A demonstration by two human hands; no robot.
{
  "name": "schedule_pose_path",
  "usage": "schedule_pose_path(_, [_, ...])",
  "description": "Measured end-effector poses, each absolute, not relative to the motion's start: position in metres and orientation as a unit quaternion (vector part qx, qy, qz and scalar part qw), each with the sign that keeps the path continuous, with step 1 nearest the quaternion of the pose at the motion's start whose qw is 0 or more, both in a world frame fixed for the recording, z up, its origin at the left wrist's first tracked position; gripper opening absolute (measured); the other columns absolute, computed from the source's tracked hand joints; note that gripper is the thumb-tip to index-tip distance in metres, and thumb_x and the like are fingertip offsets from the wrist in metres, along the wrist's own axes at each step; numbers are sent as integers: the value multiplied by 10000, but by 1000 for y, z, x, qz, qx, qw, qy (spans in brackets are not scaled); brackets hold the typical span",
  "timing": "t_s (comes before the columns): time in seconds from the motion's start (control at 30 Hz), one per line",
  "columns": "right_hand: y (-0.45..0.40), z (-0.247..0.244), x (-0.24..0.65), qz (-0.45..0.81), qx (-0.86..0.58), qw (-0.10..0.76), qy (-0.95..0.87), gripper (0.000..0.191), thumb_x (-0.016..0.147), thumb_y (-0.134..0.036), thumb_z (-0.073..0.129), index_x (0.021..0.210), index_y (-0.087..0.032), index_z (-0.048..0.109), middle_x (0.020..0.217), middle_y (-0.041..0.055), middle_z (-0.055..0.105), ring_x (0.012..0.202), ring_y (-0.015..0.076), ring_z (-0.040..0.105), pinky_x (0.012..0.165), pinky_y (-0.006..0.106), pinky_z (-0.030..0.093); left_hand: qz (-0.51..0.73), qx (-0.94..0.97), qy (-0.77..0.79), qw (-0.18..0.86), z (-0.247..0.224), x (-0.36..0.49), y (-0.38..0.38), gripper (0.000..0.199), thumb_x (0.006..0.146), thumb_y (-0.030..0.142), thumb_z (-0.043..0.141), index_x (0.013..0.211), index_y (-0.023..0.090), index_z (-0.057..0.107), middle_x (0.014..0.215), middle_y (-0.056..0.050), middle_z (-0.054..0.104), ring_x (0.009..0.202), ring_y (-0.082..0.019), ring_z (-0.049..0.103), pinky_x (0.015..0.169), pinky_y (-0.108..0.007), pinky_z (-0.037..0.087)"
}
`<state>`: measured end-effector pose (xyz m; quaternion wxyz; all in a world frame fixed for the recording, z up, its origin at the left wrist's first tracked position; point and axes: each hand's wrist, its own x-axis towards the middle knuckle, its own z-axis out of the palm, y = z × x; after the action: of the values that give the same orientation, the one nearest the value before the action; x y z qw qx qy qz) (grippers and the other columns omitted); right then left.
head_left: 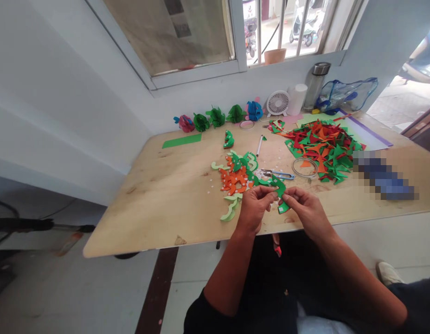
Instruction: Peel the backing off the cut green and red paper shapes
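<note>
A curved green paper piece (281,189) with a white square near its lower end is pinched between both hands above the table's front edge. My left hand (255,206) grips its left side with thumb and forefinger. On the other side, my right hand (303,208) has its thumb and fingers closed on it. Just left of the hands lie orange paper pieces (233,179) with white squares, and pale green wavy pieces (230,211). Blue-handled snips (283,175) rest on the table beyond the fingers.
A large heap of red, orange and green paper scraps (326,144) covers the right side, with a tape roll (304,167) before it. Folded paper figures (217,117), a small white fan (278,103) and a glass bottle (315,88) line the wall. A pen (259,145) lies mid-table.
</note>
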<state>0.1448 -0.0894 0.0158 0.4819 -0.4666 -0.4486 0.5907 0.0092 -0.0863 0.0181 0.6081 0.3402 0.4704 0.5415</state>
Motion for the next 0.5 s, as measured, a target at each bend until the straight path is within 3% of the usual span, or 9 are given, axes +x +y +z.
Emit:
schedule_pose_path(0.23, [-91,16,145,695,-422,464,-353,211,653,-352,785,725,-190,670,645,-23,640,574,89,546,555,195,451,530,403,418,618,15,-2,-93,245,652,246,756,868,161,677,699,-2,626,625,-89,526,521,-187,380])
schedule_pose_path(0.5, [-93,17,147,740,-401,451,-297,174,630,-294,804,699,-180,691,622,-25,626,539,74,535,540,178,467,547,465,409,563,10,0,-95,196,692,225,728,875,172,684,712,4,631,636,-94,556,587,-206,430])
